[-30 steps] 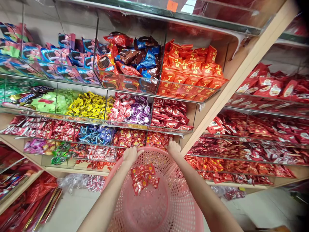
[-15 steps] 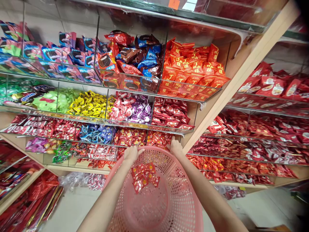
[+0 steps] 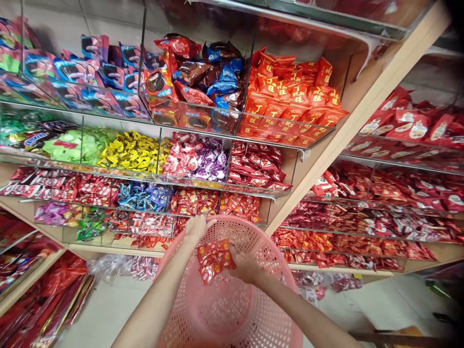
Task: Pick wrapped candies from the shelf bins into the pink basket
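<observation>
A pink plastic basket (image 3: 270, 309) with many small holes hangs in front of me, tilted so that I look into it. My left hand (image 3: 197, 229) grips its far rim with curled fingers. Several red candy packets (image 3: 210, 270) with yellow and pale dots lie together against the inner wall. My right hand (image 3: 244, 263) is inside the basket, its fingers closed at the right edge of these packets. The fingertips are partly hidden behind the hand and the packets.
Clear-fronted shelf bins hold candies and snacks: orange-red packets (image 3: 290, 116), yellow candies (image 3: 132, 152), purple candies (image 3: 210, 162) and blue candies (image 3: 145, 195). A slanting wooden upright (image 3: 326, 145) divides the shelves. Plastic bags (image 3: 112, 266) lie on the floor below.
My right hand has moved from the shelf bin beyond the rim down into the basket, to the red packets. My left hand stays on the rim.
</observation>
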A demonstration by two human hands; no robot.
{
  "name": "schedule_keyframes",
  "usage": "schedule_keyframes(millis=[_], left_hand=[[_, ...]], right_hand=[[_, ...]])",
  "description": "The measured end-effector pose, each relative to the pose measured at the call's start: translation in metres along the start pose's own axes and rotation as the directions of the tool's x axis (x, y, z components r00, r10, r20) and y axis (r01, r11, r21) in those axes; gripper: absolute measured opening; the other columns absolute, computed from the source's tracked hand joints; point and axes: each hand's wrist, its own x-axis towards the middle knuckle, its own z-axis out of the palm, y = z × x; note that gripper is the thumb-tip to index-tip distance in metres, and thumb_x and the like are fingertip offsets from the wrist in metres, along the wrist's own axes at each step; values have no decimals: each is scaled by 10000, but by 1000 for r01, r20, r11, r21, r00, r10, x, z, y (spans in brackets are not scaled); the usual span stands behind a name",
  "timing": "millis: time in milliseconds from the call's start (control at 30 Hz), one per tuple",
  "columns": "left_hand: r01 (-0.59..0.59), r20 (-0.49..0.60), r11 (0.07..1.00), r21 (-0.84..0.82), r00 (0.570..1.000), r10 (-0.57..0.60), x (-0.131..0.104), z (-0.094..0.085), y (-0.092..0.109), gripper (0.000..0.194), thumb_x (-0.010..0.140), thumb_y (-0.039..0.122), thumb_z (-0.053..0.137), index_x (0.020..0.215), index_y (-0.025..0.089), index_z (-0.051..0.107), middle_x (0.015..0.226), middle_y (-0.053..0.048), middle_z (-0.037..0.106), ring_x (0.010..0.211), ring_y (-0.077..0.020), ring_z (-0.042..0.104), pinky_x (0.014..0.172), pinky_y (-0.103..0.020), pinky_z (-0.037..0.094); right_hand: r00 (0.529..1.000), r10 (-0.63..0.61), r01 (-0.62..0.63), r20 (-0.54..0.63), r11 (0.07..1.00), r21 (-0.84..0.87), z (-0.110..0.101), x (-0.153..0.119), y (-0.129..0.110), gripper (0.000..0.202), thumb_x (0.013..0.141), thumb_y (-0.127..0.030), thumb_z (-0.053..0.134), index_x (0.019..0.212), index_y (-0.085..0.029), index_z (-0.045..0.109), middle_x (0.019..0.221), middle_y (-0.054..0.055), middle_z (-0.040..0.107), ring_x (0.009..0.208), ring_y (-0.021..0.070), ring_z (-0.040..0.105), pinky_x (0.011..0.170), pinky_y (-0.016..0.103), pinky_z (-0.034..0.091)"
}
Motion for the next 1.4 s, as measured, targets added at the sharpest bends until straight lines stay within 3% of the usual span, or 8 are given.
schedule_keyframes(millis=[133,333,500,667,767,1067,1233,1400], left_hand=[[-3,-7,1000,3,1000,3,0,-1,1,655,805,660,227,1003,164,606,922,-148,673,909,-271,621,758,-358,452],[-8,-19,1000,5,1000,8,0,-1,1,670,800,668,219,982,157,612,915,-148,674,899,-274,624,744,-349,454],[0,2,1000,5,1000,0,-1,-3,1,647,801,662,245,1006,166,606,944,-147,669,924,-271,616,765,-352,443],[-1,2,1000,6,1000,1,-1,-3,2,665,800,667,223,1037,167,593,941,-154,670,918,-269,618,754,-347,442],[-6,-14,1000,8,1000,6,-1,-1,1,675,798,672,211,1004,160,600,915,-148,675,898,-271,624,741,-347,447],[5,8,1000,4,1000,-5,0,-2,1,648,807,653,240,1032,163,600,952,-153,663,938,-270,611,776,-341,440],[3,-10,1000,0,1000,-3,0,0,1,659,801,662,241,1041,164,599,943,-149,667,927,-275,615,767,-345,445],[-1,-9,1000,0,1000,1,0,-1,0,667,802,663,226,1019,158,604,928,-149,669,912,-272,617,761,-341,445]], right_hand=[[998,59,-60,-9,989,-137,15,4,-10,612,743,-255,546,1305,-98,360,1195,199,519,904,284,614,717,360,489],[998,34,-46,-55,973,-227,29,8,-16,587,744,-262,611,1277,-140,398,1138,185,562,920,276,609,727,352,504],[997,-33,10,-71,951,-310,41,12,-2,555,761,-75,503,1295,-152,372,1073,147,603,879,232,628,686,303,513],[987,-150,124,-63,943,-308,36,11,7,608,715,-20,526,1282,-165,361,1050,132,612,906,207,618,724,265,498],[979,-191,159,-73,936,-314,33,11,3,563,759,-33,494,1279,-194,349,1072,120,603,922,190,610,744,260,489],[982,-162,126,-94,943,-308,27,11,-3,459,805,-71,460,1235,-209,377,1058,84,606,922,172,606,739,237,475],[964,-244,203,-110,934,-294,16,13,-18,273,820,-118,465,1086,-182,471,975,83,619,887,186,607,743,272,475],[931,-359,326,-66,899,-292,23,24,-40,285,807,-72,449,1065,-182,499,993,66,600,852,190,606,682,286,493]])
